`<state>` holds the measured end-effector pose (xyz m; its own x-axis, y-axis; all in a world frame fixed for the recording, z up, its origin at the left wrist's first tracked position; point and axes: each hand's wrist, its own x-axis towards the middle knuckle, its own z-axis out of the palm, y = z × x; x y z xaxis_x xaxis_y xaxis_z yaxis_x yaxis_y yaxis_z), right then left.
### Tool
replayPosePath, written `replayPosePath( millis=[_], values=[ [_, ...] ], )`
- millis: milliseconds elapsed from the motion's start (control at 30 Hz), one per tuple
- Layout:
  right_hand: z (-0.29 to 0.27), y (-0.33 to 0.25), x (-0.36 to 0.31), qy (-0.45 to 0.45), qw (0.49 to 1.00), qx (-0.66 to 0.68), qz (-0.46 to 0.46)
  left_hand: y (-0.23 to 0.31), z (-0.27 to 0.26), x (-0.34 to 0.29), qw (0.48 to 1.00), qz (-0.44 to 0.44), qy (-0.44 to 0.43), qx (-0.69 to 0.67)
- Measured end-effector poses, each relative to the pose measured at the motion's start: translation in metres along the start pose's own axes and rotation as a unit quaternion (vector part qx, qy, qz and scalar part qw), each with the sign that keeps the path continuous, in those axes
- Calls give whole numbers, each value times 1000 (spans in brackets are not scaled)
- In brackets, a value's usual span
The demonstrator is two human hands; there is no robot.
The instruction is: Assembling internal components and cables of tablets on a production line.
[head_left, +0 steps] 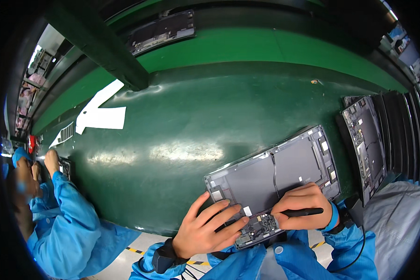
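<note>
My right hand (304, 205) grips a black pen-like tool (308, 212), its tip hidden by my fingers; light, controlled pressure should suit the circuit board (264, 225) at its eight o'clock. My left hand (210, 229), open, fingers spread, steadies the seven-o'clock side of the opened tablet (252, 175) beneath both hands. I'd spare the dark cable (274, 172) toward eleven. Upright tablets (367, 147) stand toward two.

We could read no words, numbers or signs; the white labels (247, 211) on the opened tablet-like device (249, 182) were too small for us to make out.
</note>
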<state>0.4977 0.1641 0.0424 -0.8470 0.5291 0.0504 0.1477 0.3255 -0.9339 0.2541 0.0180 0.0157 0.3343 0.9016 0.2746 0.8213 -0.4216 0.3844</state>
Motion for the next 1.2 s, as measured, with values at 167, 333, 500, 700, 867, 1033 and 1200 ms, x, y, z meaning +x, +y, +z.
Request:
replayPosePath(
  millis=[167, 333, 500, 700, 867, 1033, 1200],
  values=[
    [0, 2, 1, -25, 999, 2, -25, 0, 0, 1, 1000, 0, 0, -6],
    [3, -3, 1, -9, 993, -100, -63, 0, 0, -1, 1000, -19, 0, -17],
    [2, -6, 3, -12, 996, -77, -54, -2, -3, 0, 1000, 3, -14, 9],
    [3, -6, 4, -15, 996, -68, -52, 0, -4, 0, 999, 16, -12, 35],
    [3, -5, 2, -13, 998, -54, -43, 1, 1, -6, 1000, 3, 3, 15],
    [4, -4, 2, -4, 999, -38, -22, 3, 4, -11, 999, -9, 36, -4],
    [6, -4, 0, 43, 999, -11, -32, 1, 4, -12, 998, -12, 47, -33]
  ],
)
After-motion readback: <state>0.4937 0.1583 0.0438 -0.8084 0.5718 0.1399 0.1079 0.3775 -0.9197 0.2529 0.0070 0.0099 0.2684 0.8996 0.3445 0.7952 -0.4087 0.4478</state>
